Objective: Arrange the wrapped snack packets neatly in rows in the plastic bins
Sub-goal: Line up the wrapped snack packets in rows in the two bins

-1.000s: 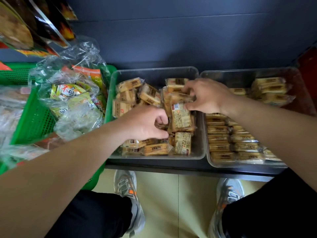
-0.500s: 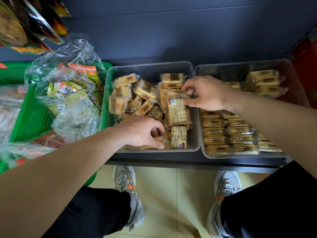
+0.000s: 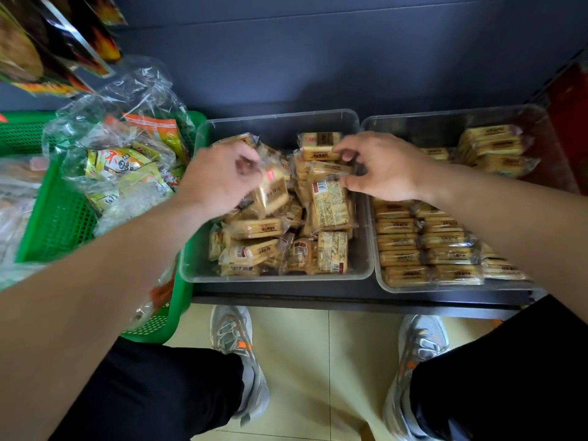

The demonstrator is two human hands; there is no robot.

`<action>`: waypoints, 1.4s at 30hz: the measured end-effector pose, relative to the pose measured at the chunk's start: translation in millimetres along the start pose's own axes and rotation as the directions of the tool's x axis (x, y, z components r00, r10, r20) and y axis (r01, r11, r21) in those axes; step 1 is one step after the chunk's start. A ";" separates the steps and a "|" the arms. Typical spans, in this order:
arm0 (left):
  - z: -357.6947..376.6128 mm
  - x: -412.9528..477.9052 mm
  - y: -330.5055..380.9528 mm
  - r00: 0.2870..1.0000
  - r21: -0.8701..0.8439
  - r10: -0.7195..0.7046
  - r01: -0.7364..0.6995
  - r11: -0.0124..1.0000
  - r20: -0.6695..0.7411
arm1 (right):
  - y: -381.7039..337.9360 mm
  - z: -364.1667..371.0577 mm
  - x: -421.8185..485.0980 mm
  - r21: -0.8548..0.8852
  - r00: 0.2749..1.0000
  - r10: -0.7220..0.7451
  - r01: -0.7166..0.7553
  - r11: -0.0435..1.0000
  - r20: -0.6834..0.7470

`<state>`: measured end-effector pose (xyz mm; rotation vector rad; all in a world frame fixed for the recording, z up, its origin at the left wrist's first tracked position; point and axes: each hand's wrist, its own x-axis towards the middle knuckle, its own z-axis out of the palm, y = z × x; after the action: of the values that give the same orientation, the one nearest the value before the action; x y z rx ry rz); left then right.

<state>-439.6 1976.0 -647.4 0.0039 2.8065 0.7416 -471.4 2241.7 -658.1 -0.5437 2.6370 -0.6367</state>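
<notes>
Dark blue-grey wall [image 3: 318,58] backs the black shelf [image 3: 318,296] in front of you, and two clear plastic bins sit side by side on it. The left bin [image 3: 280,117] holds a jumbled heap of wrapped snack packets [image 3: 254,229], lying at all angles, some with the printed label up. Your left hand [image 3: 219,179], blurred, is over the far left part of that bin, its fingers curled round a tilted packet [image 3: 272,194] at the top of the heap. Your right hand [image 3: 386,168] is at the bin's far right corner. Its fingers and thumb are drawn in narrow and pinch the end of a flat packet [image 3: 324,168], which lies just above a label-up packet [image 3: 329,203] by your thumb. The right bin [image 3: 445,111] has packets in neat rows [image 3: 397,241] along its near edge, partly hidden by your right forearm, and a small stack [image 3: 491,148] at its far right corner. Just beside the left bin's left wall, a green basket [image 3: 57,218] carries clear bags of other snacks [image 3: 117,167]. Below the shelf's front edge, your grey shoes [image 3: 235,345] stand on pale floor tiles [image 3: 318,361].
</notes>
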 end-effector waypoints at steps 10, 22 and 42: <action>22.3 -18.5 19.2 0.974 0.163 0.153 -0.180 0.970 0.166 | -4.8 36.4 0.0 -0.356 0.975 -0.012 0.093 0.930 0.223; 80.1 -10.5 8.6 0.884 0.342 0.146 -0.318 0.884 0.444 | 16.8 15.9 49.1 -0.372 0.998 -0.064 0.060 0.926 0.002; -11.4 -5.8 -25.8 0.969 -0.085 -0.053 0.075 0.994 0.242 | 6.0 12.4 38.7 -0.394 0.999 -0.034 0.039 0.918 0.022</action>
<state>-435.1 1947.6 -649.1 -0.0127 2.5292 0.7995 -500.8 2225.1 -681.6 -0.7072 2.7568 -0.1011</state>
